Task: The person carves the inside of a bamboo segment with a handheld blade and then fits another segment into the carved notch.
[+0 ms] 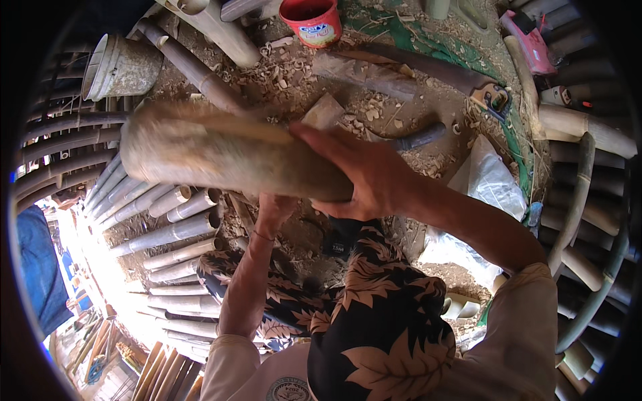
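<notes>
A thick, round length of bamboo [227, 150] is raised across the middle of the view, lying nearly level. Its left end is smeared by motion. My right hand [358, 170] grips the right end, thumb below and fingers over the top. From beneath comes my left hand [275, 206], at the bamboo's underside; its fingers are hidden behind the piece. On the ground beyond lie a dark tool handle [421, 137] and a pale flat block [324, 111], partly covered by the bamboo.
A handsaw [493, 100] and a brown log [364, 75] lie among shavings. A red tub [311, 23] and a dirty white bucket [127, 67] stand farther off. Bamboo poles [170, 230] crowd the left. Clear plastic sheeting [491, 190] lies right, near a bamboo frame [578, 194].
</notes>
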`<action>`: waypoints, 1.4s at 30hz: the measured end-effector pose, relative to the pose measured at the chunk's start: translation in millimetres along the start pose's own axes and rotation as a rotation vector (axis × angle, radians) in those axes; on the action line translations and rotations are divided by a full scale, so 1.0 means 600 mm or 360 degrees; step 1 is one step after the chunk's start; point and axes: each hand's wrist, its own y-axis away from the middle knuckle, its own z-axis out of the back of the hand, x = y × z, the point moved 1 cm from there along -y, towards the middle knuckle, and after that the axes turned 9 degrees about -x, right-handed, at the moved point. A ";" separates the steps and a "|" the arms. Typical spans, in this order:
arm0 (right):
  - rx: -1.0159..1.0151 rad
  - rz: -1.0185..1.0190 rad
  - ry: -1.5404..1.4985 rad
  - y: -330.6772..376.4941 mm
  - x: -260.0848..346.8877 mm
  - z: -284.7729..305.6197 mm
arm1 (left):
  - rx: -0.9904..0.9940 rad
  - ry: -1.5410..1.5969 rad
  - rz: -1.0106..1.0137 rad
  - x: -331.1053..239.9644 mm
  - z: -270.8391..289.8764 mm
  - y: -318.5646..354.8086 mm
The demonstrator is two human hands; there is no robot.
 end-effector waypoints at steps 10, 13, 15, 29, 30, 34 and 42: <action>0.0360 0.0498 -0.0007 -0.068 0.045 -0.033 | -0.0122 -0.0426 -0.0304 0.112 0.048 0.154; 0.0856 0.0507 0.0526 -0.096 0.036 -0.039 | 0.0021 -0.1006 -0.0285 0.109 0.040 0.144; 0.0787 0.0631 0.0487 -0.114 0.049 -0.040 | -0.0170 -0.0563 -0.0152 0.126 0.025 0.151; 0.0499 0.0267 0.0073 -0.127 0.071 -0.013 | 0.0038 -0.0080 -0.0104 0.025 -0.053 0.101; 0.0311 0.0186 -0.0124 -0.125 0.069 -0.012 | 0.0115 0.0213 -0.0041 0.023 -0.048 0.093; -0.0020 0.0074 -0.0193 -0.115 0.040 0.032 | -0.0044 0.0987 0.0540 -0.068 0.021 -0.026; -0.0148 0.0305 -0.0429 -0.081 0.061 0.012 | -0.0220 0.0290 0.0075 0.106 0.049 0.070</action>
